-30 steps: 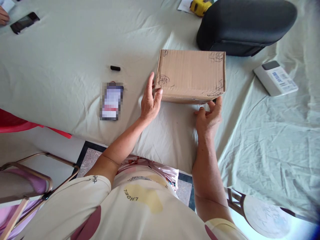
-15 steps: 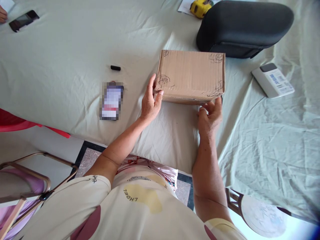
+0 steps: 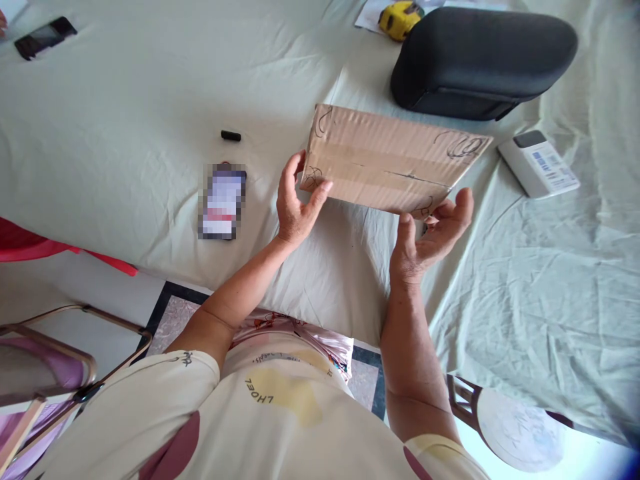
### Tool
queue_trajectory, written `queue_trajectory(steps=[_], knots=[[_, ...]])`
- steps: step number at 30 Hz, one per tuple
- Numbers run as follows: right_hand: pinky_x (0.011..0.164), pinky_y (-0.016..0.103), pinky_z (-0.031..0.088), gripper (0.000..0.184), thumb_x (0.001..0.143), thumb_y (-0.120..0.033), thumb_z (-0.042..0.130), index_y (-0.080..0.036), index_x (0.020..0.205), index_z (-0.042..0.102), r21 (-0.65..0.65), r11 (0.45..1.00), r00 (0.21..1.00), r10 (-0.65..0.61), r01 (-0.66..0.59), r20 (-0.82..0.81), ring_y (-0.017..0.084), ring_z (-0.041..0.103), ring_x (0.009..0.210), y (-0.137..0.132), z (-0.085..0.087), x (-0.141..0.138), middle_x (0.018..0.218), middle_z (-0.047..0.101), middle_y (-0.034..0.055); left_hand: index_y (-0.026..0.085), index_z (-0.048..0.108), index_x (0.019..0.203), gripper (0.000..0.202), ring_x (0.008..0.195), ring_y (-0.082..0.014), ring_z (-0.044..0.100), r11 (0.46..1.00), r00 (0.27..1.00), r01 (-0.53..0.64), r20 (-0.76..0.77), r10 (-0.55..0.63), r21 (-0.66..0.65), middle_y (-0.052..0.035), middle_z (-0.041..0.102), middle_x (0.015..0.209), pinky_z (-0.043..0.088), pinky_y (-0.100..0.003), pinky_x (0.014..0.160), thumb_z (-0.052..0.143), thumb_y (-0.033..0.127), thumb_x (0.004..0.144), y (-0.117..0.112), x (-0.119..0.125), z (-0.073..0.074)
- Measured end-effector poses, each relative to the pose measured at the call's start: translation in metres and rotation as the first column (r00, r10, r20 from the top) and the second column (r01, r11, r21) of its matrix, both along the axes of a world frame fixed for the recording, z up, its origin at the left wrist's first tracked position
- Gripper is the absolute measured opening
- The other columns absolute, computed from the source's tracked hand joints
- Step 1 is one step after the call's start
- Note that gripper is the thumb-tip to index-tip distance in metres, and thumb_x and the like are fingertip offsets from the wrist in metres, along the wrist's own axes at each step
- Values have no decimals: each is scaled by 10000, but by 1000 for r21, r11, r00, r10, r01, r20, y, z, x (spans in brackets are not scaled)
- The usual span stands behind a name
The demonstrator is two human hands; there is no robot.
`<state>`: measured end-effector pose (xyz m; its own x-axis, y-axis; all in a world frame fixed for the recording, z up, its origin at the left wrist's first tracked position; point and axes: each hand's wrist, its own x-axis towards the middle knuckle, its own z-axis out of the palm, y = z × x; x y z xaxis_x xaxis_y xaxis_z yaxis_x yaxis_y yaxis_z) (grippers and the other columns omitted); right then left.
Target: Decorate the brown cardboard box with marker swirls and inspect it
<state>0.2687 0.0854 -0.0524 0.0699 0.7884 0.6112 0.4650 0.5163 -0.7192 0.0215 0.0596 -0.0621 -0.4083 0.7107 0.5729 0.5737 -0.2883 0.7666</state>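
A cardboard box [image 3: 395,157] with a taped seam and black scribbles at its corners is tilted above the cloth in front of me. My left hand [image 3: 299,210] grips its near left corner, thumb on the upper face and fingers along the side. At the near right corner, my right hand [image 3: 427,243] has its thumb against the near edge and its other fingers behind the corner, partly hidden by it. Behind the box lies a black padded cushion-like piece [image 3: 480,63], and to its right a white device with a label [image 3: 543,167].
A phone [image 3: 223,203] with a blurred screen and a small black cap-like piece [image 3: 231,136] lie left on the green tablecloth [image 3: 125,133]. Further back are a yellow tape measure [image 3: 400,20] and a dark phone [image 3: 45,38]. Another person's fingers show at the far left edge.
The box has turned in my hands, so a different face with a taped seam now faces up. My right hand has moved slightly right and its fingers have spread.
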Motion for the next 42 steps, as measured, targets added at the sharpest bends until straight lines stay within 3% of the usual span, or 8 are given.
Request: queue_trajectory(steps=[4, 8, 16, 23, 27, 30, 35, 42], knots=[[1080, 641, 529, 1051, 909, -782, 628, -322, 1734, 167, -19, 997, 992, -71, 74, 108, 408, 471, 1471, -11, 3, -11, 1618, 400, 168, 353, -15, 1729, 1188, 1701, -357, 277, 1000, 999, 23, -31, -22, 20, -153, 286, 1799, 275, -551, 1404, 668, 829, 881, -6, 18, -2], [1079, 652, 523, 1094, 907, -731, 682, -341, 1739, 87, -21, 994, 979, -104, 109, 173, 442, 383, 1527, -15, 3, -19, 1733, 257, 173, 367, -76, 1729, 1231, 1713, -373, 237, 1000, 1000, -10, -26, 11, 17, -161, 214, 1823, 255, -594, 1412, 707, 789, 879, -10, 31, -5], [1021, 608, 579, 1040, 952, -621, 686, -382, 1747, 59, 44, 993, 979, -120, 114, 166, 416, 445, 1509, -11, -5, -14, 1691, 317, 165, 369, -60, 1732, 1137, 1706, -368, 261, 1000, 999, -20, -36, 20, 18, -161, 263, 1810, 273, -613, 1406, 649, 763, 936, -9, 30, -4], [953, 548, 605, 820, 1001, -615, 610, -368, 1687, 236, -16, 1000, 997, -21, 20, -76, 354, 587, 1342, -8, -6, -16, 1468, 511, 155, 402, 9, 1734, 1015, 1707, -349, 267, 999, 999, -1, -42, 2, 33, -118, 317, 1794, 324, -590, 1389, 572, 769, 973, -8, 12, 6], [906, 517, 612, 595, 1010, -627, 578, -381, 1538, 457, 108, 992, 981, -46, 68, -188, 321, 636, 1235, -5, -3, -16, 1331, 564, 118, 393, 96, 1729, 898, 1678, -341, 344, 997, 999, -9, -41, 12, 77, -116, 391, 1750, 414, -563, 1335, 485, 771, 1014, -8, 3, 9], [812, 463, 614, 452, 1012, -629, 589, -356, 1372, 580, 197, 971, 964, -85, 137, -253, 271, 693, 1033, -2, -2, -14, 1201, 588, 88, 389, 205, 1711, 785, 1628, -314, 433, 995, 999, -8, -38, 12, 104, -98, 466, 1698, 445, -532, 1314, 414, 754, 1049, -8, -1, 8], [658, 365, 563, 349, 1054, -589, 534, -306, 1246, 606, 147, 974, 948, -122, 171, -295, 169, 612, 721, -1, 3, -10, 1030, 560, 38, 389, 361, 1648, 637, 1482, -259, 586, 985, 1000, -6, 13, 4, 175, -68, 586, 1577, 501, -484, 1259, 386, 698, 1090, -5, -2, 6], [726, 358, 559, 258, 1022, -518, 601, -278, 1113, 616, 21, 995, 945, -90, 102, -316, 183, 616, 800, -5, 9, -15, 1011, 588, 34, 386, 437, 1579, 528, 1260, -199, 698, 983, 998, -52, 33, 47, 175, -63, 658, 1463, 618, -358, 1034, 414, 632, 1112, -2, 2, 6]])
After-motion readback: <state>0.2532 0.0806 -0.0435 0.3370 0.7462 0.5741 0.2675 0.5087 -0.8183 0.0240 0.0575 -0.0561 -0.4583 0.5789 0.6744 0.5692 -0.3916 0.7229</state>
